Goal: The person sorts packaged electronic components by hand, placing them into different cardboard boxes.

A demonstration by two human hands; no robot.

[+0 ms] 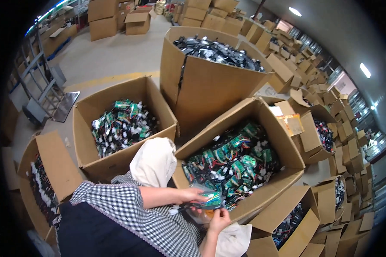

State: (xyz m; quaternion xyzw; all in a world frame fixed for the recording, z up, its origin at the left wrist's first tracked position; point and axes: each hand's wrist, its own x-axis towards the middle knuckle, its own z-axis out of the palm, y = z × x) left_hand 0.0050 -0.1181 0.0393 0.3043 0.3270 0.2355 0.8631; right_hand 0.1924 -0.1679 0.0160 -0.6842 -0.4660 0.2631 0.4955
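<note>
Your left hand (193,195) is closed around the left end of a green circuit board (213,198), its fingers curled beneath and coloured wires running along the board. Your right hand (220,220) has thumb and fingertips pressed together at the board's near right corner; you seem to be pinching a thin lead there, but the exact piece is too small to tell. The board sits just above the near left corner of an open carton (268,195), in front of your lap. A clear plastic sheet or bag shows around your hands, with something orange below them.

That carton holds a heap of wired boards (240,165), green among black cables and white connectors, spread from its left edge to its right. Beside its left edge stands a second open carton (109,94) with a similar pile (122,122). Behind the two, a taller carton (214,83) is filled to near its rim with black parts (218,52). White cloth (154,160) lies against the near right corner of the second carton. To your far left, a hand truck (67,106) stands on the floor (116,55).
</note>
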